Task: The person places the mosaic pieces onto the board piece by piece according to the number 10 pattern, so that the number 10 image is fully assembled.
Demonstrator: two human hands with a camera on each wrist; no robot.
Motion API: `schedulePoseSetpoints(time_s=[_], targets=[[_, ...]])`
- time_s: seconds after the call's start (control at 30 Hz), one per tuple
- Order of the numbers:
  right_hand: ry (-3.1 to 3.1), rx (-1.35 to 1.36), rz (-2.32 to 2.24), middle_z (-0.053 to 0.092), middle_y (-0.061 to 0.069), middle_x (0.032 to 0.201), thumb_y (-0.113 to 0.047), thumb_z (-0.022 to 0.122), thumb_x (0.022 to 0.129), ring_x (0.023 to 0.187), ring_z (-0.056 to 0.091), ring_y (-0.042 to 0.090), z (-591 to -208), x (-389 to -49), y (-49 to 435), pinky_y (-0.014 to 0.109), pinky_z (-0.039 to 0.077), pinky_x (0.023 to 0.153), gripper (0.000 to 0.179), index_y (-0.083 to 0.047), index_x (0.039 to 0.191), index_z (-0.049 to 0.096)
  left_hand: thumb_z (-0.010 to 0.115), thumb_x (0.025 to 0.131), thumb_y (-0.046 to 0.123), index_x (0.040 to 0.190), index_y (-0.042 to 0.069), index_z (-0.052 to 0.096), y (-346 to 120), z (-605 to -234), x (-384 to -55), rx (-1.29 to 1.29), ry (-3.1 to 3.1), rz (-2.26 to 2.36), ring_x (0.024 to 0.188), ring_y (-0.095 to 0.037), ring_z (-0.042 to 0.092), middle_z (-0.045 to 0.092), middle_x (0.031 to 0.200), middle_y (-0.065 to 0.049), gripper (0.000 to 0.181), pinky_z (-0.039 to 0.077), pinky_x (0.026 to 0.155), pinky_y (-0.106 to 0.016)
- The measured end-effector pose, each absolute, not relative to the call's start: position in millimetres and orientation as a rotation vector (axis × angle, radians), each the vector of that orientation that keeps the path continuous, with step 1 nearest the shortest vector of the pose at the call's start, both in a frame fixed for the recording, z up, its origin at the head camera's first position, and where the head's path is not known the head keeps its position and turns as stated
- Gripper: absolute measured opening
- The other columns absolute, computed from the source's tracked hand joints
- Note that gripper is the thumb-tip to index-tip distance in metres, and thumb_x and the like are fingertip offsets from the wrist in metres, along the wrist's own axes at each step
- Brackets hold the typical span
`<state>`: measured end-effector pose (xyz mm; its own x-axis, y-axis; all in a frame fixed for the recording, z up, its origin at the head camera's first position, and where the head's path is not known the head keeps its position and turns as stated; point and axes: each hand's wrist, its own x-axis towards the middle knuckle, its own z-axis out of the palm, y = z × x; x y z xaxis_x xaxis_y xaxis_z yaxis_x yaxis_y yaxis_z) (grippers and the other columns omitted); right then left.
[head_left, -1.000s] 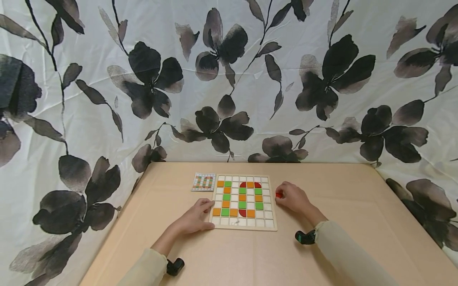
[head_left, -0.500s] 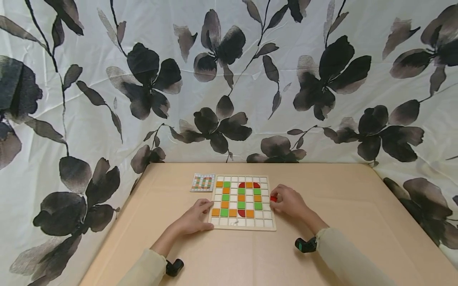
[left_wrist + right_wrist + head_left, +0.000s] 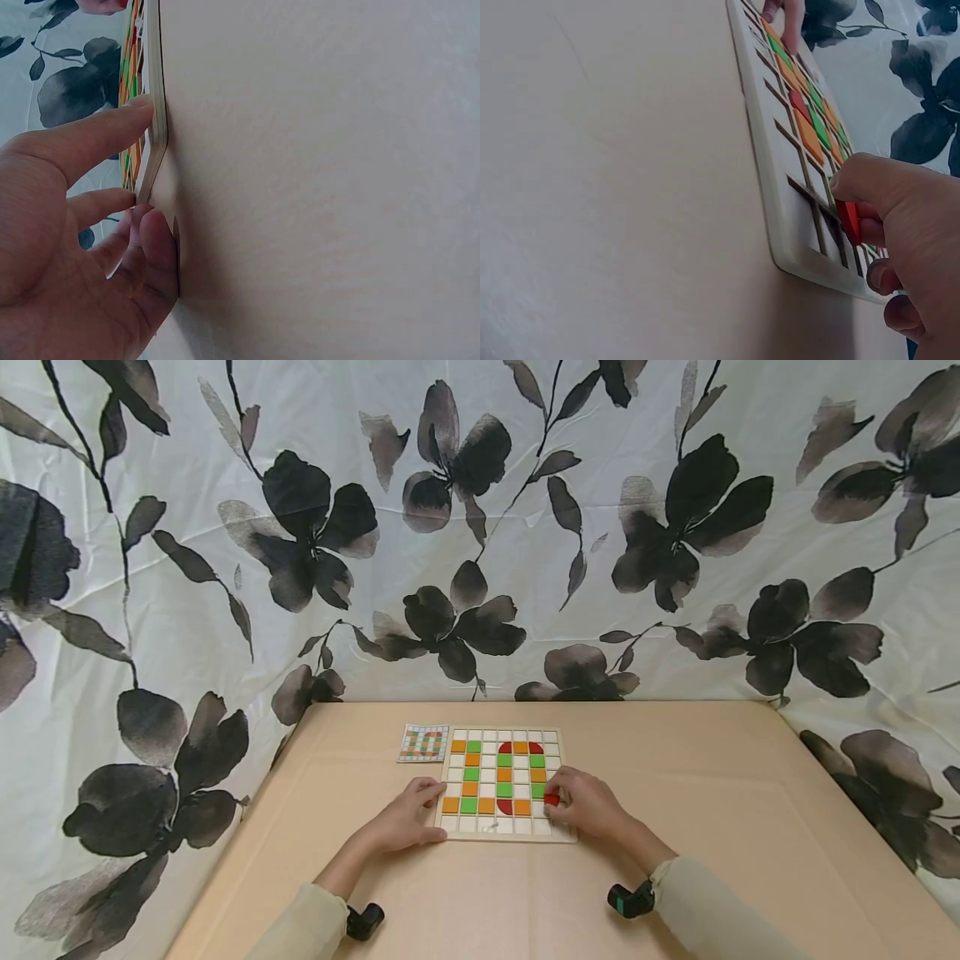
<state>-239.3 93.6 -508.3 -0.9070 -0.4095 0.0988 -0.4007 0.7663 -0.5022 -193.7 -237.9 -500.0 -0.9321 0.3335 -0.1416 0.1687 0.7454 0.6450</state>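
A light wooden grid board [image 3: 504, 837] lies flat on the table, with orange, green and red tiles in some of its cells. My right hand [image 3: 590, 802] pinches a small red tile [image 3: 552, 799] between thumb and fingers over the board's right part, just below the right-hand column of coloured tiles. The right wrist view shows this red tile [image 3: 847, 218] tilted on edge at the grid; whether it touches a cell is unclear. At the opposite side, my left hand [image 3: 407, 815] rests against the board's left edge, thumb near the front corner and fingers farther up.
A small printed card [image 3: 422, 743] with a coloured grid pattern lies beside the board's upper left corner. Beige table surface [image 3: 712, 777] surrounds the board. Behind the table hangs a white cloth [image 3: 555, 535] with dark flowers.
From beside the board's right edge, my right hand has moved left and nearer to me, carrying the red tile over the grid. The left hand has stayed against the board.
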Motion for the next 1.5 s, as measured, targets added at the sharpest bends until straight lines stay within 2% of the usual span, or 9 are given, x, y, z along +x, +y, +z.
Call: schedulePoseSetpoints(time_s=[0.17, 0.33, 0.43, 0.57, 0.67, 0.97, 1.17, 1.4, 1.5], targets=[[2.918, -0.698, -0.822, 0.059, -0.01, 0.092, -0.031, 0.082, 0.076, 0.084, 0.05, 0.011, -510.4, -235.3, 87.8, 0.027, 0.044, 0.073, 0.02, -0.021, 0.09, 0.071, 0.078, 0.08, 0.029, 0.146, 0.007, 0.041, -237.5, -499.2, -193.6, 0.396, 2.698, 0.966, 0.112, -0.019, 0.044, 0.036, 0.138, -0.006, 0.079, 0.038, 0.099, -0.045], [2.911, -0.764, -0.833, 0.064, -0.004, 0.105, -0.033, 0.08, 0.078, 0.098, 0.058, 0.017, -511.7, -234.7, 84.3, 0.038, 0.05, 0.087, 0.022, -0.021, 0.094, 0.073, 0.079, 0.08, 0.029, 0.146, 0.007, 0.041, -238.3, -498.4, -193.8, 0.391, 2.7, 0.964, 0.111, -0.019, 0.044, 0.036, 0.138, -0.006, 0.079, 0.038, 0.099, -0.045], [2.905, -0.778, -0.859, 0.065, -0.005, 0.105, -0.033, 0.08, 0.078, 0.099, 0.058, 0.017, -512.6, -234.9, 83.6, 0.039, 0.05, 0.09, 0.02, -0.021, 0.093, 0.074, 0.079, 0.08, 0.029, 0.147, 0.007, 0.04, -238.5, -498.7, -193.4, 0.383, 2.695, 0.969, 0.111, -0.02, 0.044, 0.036, 0.138, -0.006, 0.08, 0.037, 0.099, -0.046], [2.864, -0.752, -0.939, 0.061, -0.011, 0.092, -0.029, 0.079, 0.079, 0.088, 0.054, 0.011, -513.6, -235.2, 83.4, 0.033, 0.048, 0.084, 0.012, -0.023, 0.088, 0.075, 0.079, 0.08, 0.029, 0.147, 0.008, 0.041, -238.2, -499.5, -192.6, 0.372, 2.686, 0.975, 0.112, -0.02, 0.044, 0.036, 0.138, -0.006, 0.08, 0.037, 0.1, -0.046], [2.833, -0.725, -0.986, 0.06, -0.014, 0.088, -0.026, 0.079, 0.079, 0.086, 0.053, 0.008, -514.3, -234.8, 83.5, 0.03, 0.048, 0.083, 0.008, -0.023, 0.086, 0.077, 0.079, 0.08, 0.029, 0.147, 0.008, 0.041, -237.6, -499.9, -192.2, 0.372, 2.684, 0.974, 0.112, -0.02, 0.044, 0.036, 0.138, -0.006, 0.08, 0.037, 0.1, -0.046], [2.819, -0.69, -1.022, 0.06, -0.013, 0.088, -0.025, 0.079, 0.079, 0.088, 0.053, 0.009, -514.1, -233.5, 85.7, 0.034, 0.046, 0.085, 0.009, -0.021, 0.087, 0.079, 0.079, 0.08, 0.029, 0.147, 0.007, 0.04, -234.4, -498.5, -193.2, 0.398, 2.681, 0.976, 0.112, -0.02, 0.044, 0.036, 0.139, -0.006, 0.08, 0.037, 0.1, -0.046], [2.843, -0.613, -1.069, 0.061, -0.011, 0.095, -0.023, 0.079, 0.08, 0.093, 0.054, 0.014, -509.0, -234.5, 89.0, 0.038, 0.047, 0.089, 0.01, -0.023, 0.09, 0.076, 0.078, 0.081, 0.027, 0.147, 0.006, 0.04, -232.6, -496.1, -196.7, 0.402, 2.668, 0.978, 0.112, -0.02, 0.044, 0.036, 0.137, -0.006, 0.079, 0.037, 0.098, -0.045], [2.949, -0.522, -1.047, 0.062, -0.007, 0.097, -0.03, 0.072, 0.087, 0.078, 0.05, 0.013, -499.2, -234.0, 103.0, 0.023, 0.044, 0.065, 0.027, -0.02, 0.111, 0.072, 0.079, 0.08, 0.026, 0.146, 0.006, 0.041, -234.5, -491.2, -195.7, 0.331, 2.642, 1.019, 0.114, -0.022, 0.048, 0.039, 0.138, -0.007, 0.079, 0.039, 0.097, -0.046], [3.006, -0.477, -1.021, 0.063, -0.005, 0.105, -0.032, 0.069, 0.089, 0.088, 0.055, 0.016, -493.9, -234.3, 113.5, 0.03, 0.05, 0.074, 0.033, -0.02, 0.12, 0.067, 0.077, 0.082, 0.03, 0.147, 0.011, 0.041, -237.8, -488.6, -195.4, 0.285, 2.738, 0.972, 0.122, -0.024, 0.048, 0.042, 0.142, -0.007, 0.076, 0.039, 0.102, -0.048]])
